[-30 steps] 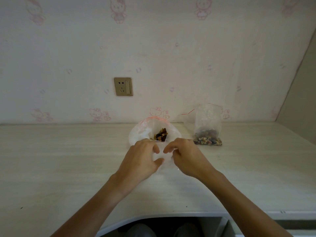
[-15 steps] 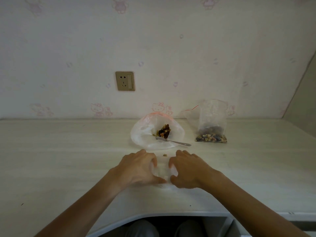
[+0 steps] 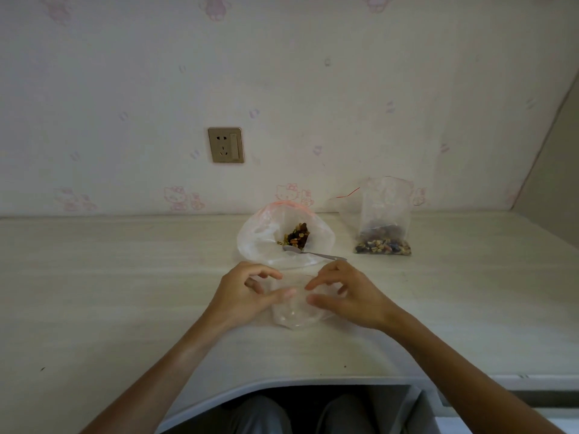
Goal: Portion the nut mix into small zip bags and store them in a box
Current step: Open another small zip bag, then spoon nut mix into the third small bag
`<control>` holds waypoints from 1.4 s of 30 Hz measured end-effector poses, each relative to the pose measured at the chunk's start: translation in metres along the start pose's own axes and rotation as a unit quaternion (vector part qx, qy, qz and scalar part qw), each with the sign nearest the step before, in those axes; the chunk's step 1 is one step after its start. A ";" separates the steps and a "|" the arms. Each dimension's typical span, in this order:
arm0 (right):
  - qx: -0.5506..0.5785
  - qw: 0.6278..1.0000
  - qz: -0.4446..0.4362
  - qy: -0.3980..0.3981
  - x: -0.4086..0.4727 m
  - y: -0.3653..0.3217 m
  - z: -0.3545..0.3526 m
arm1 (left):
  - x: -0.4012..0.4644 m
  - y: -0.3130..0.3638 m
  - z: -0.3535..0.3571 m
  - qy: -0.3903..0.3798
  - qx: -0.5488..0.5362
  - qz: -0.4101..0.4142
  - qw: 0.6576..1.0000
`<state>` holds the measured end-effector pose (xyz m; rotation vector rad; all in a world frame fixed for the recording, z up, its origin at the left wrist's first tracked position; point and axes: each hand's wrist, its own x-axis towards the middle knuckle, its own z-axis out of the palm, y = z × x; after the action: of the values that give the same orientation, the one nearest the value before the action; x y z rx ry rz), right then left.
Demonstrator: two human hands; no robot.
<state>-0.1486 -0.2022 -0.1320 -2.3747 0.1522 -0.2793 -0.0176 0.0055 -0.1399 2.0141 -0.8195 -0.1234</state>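
Head view: small empty zip bag [image 3: 296, 311] flat on pale desk [image 3: 109, 292], between left hand [image 3: 242, 292] and right hand [image 3: 351, 292], equally near both, mouth seemingly pointing away toward big open bag [image 3: 266, 242] of nut mix [image 3: 297, 234] with spoon [image 3: 315, 253]. Fingers half-curled, thumbs and forefingers apparently pinching the film. Filled bag [image 3: 383, 223] upright far right by wallpapered wall [image 3: 313, 89]; no box visible.
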 end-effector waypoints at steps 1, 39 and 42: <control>0.022 0.999 -0.001 0.037 0.000 -0.001 -0.002 | 0.001 0.000 0.000 0.031 -0.020 -0.008 0.999; 0.194 0.941 0.056 0.270 0.089 0.016 -0.012 | 0.125 -0.014 0.028 0.187 0.078 0.023 0.979; 0.103 0.960 0.020 0.261 0.086 0.019 -0.021 | 0.124 -0.011 0.027 0.204 0.091 0.045 0.974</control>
<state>-0.0706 -0.2463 -0.1163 -2.0417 0.3968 -0.8571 0.0734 -0.0844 -0.1360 2.0687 -0.6718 0.4204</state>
